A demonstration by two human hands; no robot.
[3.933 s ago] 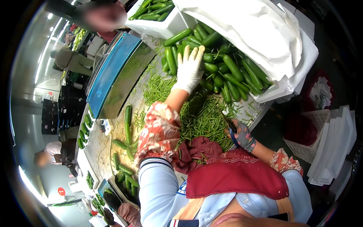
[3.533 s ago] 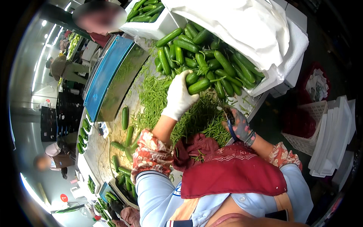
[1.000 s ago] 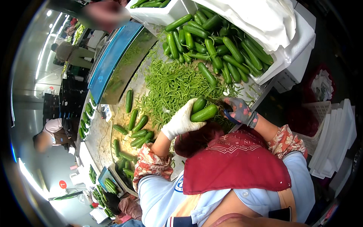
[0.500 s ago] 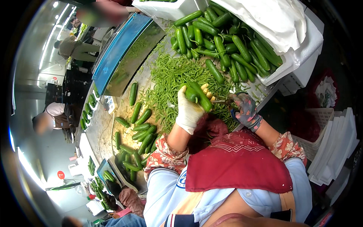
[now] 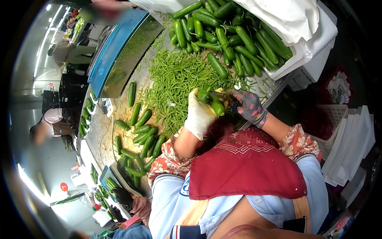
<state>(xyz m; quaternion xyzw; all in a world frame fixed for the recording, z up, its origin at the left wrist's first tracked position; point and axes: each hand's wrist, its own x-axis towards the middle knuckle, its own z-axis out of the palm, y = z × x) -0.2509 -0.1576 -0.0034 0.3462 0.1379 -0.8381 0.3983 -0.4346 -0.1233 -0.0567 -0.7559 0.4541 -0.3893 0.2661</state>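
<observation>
My left hand [image 5: 195, 116], in a white glove with a yellowish palm, is closed around cucumbers [image 5: 217, 106], at least two held together. My right hand [image 5: 251, 109], in a grey patterned glove, grips scissors [image 5: 234, 106] with a dark blue handle. The metal blades reach against the ends of the held cucumbers; my fingers partly hide them. Below both hands spreads a heap of thin, short green stems [image 5: 175, 71]. Beyond it, a big pile of cucumbers [image 5: 225, 42] spills from a white foam box [image 5: 304, 55].
Loose cucumbers [image 5: 144, 129] lie on the metal table [image 5: 105, 137] at left. A blue-edged screen [image 5: 115, 51] stands at the far left. White crates [image 5: 344, 147] are stacked at right. A co-worker's sleeve [image 5: 140, 207] shows at lower left, and another person [image 5: 59, 123] stands farther off.
The scissors have moved left onto the cucumbers' ends, and my right hand has come closer to my left. The held cucumbers have tilted. The whole view has shifted slightly.
</observation>
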